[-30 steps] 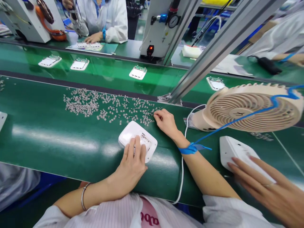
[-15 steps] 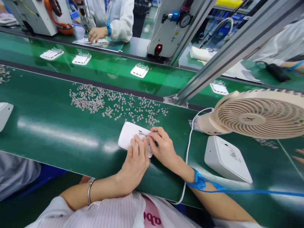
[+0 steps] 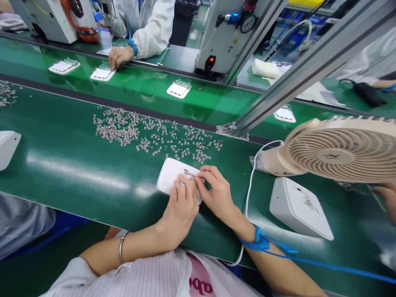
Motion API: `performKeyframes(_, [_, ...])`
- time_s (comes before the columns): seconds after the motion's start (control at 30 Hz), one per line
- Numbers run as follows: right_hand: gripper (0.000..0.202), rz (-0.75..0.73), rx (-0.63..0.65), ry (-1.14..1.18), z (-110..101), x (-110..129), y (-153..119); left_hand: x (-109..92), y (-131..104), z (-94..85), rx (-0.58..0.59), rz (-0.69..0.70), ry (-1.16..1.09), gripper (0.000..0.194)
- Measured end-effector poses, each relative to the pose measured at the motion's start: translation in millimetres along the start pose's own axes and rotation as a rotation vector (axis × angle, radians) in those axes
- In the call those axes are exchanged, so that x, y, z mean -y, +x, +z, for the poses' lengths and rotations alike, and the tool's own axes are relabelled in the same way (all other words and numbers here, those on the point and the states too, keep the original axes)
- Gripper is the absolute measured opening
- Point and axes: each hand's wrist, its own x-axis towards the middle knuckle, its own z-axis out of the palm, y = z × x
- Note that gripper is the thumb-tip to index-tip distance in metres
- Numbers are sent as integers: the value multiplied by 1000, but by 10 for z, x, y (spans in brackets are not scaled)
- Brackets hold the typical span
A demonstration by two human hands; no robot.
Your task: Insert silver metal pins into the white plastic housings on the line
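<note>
The white case [image 3: 168, 175] lies on the green tabletop [image 3: 77, 198] in front of me, just on the near side of the scattered clips [image 3: 117, 128]. My left hand [image 3: 181, 208] rests over it, fingers bent and close together; my thumb is hidden, so I cannot tell whether it grips the edge. My right hand [image 3: 219, 198] is at the other end, thumb and forefinger drawn in as if pinching, but I cannot tell whether a clip is between them.

The case looks light and stiff, and its smooth shell could slide, so I'd hold it by the rounded edges. The clips look like thin metal, hard but bendable, best taken singly by fingertip.

On my shirt [image 3: 148, 274], the pink patch [image 3: 199, 276] shows letters like "ab", the rest lost in a fold. The fan [image 3: 337, 154] has a dark mark on its hub that I cannot read. I can make out no brand on the case.
</note>
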Motion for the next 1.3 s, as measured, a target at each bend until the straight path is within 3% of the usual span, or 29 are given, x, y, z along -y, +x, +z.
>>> performKeyframes(0.23, [20,3,-25,104,-28,15,-179,-3,12,-5,-1,23,65,44])
performKeyframes(0.53, [22,21,-17,90,-21,-12,-188,13,6,-15,-10,20,14,44])
performKeyframes(0.97, [19,-32,118,52,-93,34,-103,14,10,-11,1,20,81,45])
performKeyframes(1.07, [15,90,78,144,-211,12,-22,-21,6,1,-3,-1,64,48])
performKeyframes(1.17, [17,257,-146,-56,-446,-155,-98,37,-39,-4,24,29,41,57])
performKeyframes(1.23, [38,395,-255,-365,-664,-353,-282,203,-117,-10,81,13,24,60])
performKeyframes(1.3, [69,645,-263,-619,-901,-581,-554,483,-238,5,163,-94,16,60])
